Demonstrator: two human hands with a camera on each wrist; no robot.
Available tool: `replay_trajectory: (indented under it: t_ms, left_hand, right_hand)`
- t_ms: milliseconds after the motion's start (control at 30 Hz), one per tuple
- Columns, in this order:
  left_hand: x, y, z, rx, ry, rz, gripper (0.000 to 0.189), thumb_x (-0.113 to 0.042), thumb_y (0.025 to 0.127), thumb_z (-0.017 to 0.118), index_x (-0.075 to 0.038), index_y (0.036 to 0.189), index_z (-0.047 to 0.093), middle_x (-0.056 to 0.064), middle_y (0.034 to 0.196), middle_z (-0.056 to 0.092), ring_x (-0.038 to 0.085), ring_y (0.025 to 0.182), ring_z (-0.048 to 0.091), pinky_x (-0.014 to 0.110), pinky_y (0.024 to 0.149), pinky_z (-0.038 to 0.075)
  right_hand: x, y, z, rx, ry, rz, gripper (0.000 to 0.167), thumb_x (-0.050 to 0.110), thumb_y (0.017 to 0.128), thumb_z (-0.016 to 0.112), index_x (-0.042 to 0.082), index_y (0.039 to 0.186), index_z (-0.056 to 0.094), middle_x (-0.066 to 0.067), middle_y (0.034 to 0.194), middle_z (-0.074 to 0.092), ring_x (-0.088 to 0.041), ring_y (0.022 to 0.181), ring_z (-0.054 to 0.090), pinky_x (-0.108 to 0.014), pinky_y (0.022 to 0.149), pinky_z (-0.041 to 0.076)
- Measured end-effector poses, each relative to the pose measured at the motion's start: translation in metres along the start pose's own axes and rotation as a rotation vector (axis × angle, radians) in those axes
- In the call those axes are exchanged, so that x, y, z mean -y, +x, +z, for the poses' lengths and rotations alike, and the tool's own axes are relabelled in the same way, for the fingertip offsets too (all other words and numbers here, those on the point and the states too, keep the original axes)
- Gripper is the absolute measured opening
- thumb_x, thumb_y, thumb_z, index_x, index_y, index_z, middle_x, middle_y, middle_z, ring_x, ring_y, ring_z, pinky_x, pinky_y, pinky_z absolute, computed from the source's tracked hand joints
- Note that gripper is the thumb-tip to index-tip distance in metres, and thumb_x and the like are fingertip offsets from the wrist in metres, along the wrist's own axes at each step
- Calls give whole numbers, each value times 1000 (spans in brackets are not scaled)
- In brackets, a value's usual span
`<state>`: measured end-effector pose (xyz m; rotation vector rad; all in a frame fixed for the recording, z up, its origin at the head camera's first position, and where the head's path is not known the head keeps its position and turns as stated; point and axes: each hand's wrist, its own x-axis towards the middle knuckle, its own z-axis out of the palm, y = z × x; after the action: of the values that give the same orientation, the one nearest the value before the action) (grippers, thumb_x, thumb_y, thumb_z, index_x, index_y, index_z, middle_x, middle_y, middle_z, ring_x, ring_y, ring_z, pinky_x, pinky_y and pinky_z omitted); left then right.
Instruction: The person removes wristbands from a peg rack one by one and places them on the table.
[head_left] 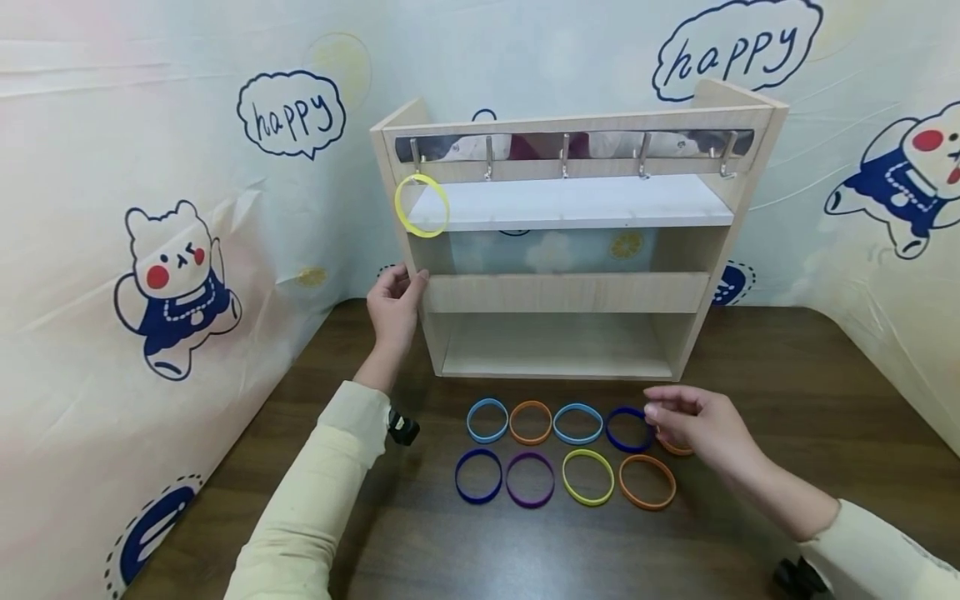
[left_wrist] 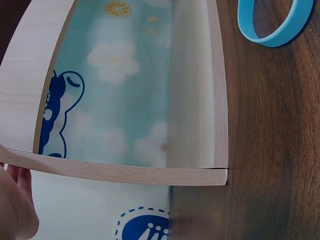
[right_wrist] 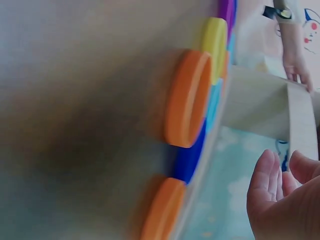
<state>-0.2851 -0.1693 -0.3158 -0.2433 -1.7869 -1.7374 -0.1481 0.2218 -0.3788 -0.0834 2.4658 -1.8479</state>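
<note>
My left hand [head_left: 395,307] grips the left side panel of a pale wooden shelf [head_left: 566,293], thumb at its front edge. In the left wrist view, part of this hand [left_wrist: 17,205] shows beside the panel. My right hand [head_left: 697,417] is over the right end of two rows of silicone wristbands, thumb and fingers apart and nothing between them. Partly hidden under it lies an orange wristband [head_left: 677,448], next to a dark blue wristband [head_left: 630,448]. A yellow wristband [head_left: 400,208] hangs from the leftmost hook [head_left: 416,154] of the shelf's metal rail.
Nearer me lie an orange wristband [head_left: 647,505], a yellow-green one [head_left: 588,502], a purple one [head_left: 531,504] and a dark blue one [head_left: 478,500]. Behind them are light blue wristbands [head_left: 487,439] and another orange one [head_left: 530,441]. A printed cloth [head_left: 300,225] surrounds the brown table [head_left: 405,517].
</note>
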Motion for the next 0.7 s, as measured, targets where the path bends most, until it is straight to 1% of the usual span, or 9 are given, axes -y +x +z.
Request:
replay_trajectory:
  t_ms: [100,200,267,333,500,600,700]
  left_hand:
    - [0,0,0,0,5,-1,28,-11,90,69,7,111,67,16,103,65,18,89,63,25,74,51]
    - [0,-1,-1,-2,10,-6,27,-12,90,69,6,111,67,15,103,65,18,90,63,26,75,51]
    - [0,-1,-1,-2,17,-10,27,-13,90,69,5,111,67,14,104,65,18,90,63,26,76,52]
    - [0,-1,-1,-1,24,-15,28,-13,90,69,5,111,67,14,104,65,19,91,62,26,76,52]
    - [-1,-2,-1,1,33,-20,28,-14,90,69,4,112,67,15,105,65,20,92,62,27,77,51]
    - [-2,-1,0,-3,30,-15,28,-13,90,69,5,111,67,16,105,65,20,91,62,26,76,51]
    - [-2,-2,0,-6,22,-13,27,-12,90,69,6,111,67,16,105,65,20,91,62,26,75,51]
  right_hand:
    - [8,9,4,-11,10,-35,43,21,91,70,-6,124,60,-18,104,66,-23,86,67,-39,75,55]
    - [18,19,9,-15,33,-75,42,19,91,70,-6,124,59,-14,104,67,-17,87,67,-37,76,55]
    - [25,25,11,-17,59,-102,42,18,92,69,-6,124,59,-11,102,67,-16,88,67,-37,77,55]
    - [34,30,13,-18,75,-124,41,18,92,69,-4,124,59,-9,102,67,-16,89,67,-36,77,55]
    - [57,43,22,-29,87,-195,41,23,92,69,-2,124,61,-14,106,66,-18,92,67,-36,78,55]
    - [73,52,30,-33,111,-238,41,22,92,69,-3,124,61,-14,107,66,-19,93,67,-36,78,54]
    - [87,59,39,-31,132,-267,43,20,91,69,-5,125,59,-11,107,65,-18,93,67,-35,78,54]
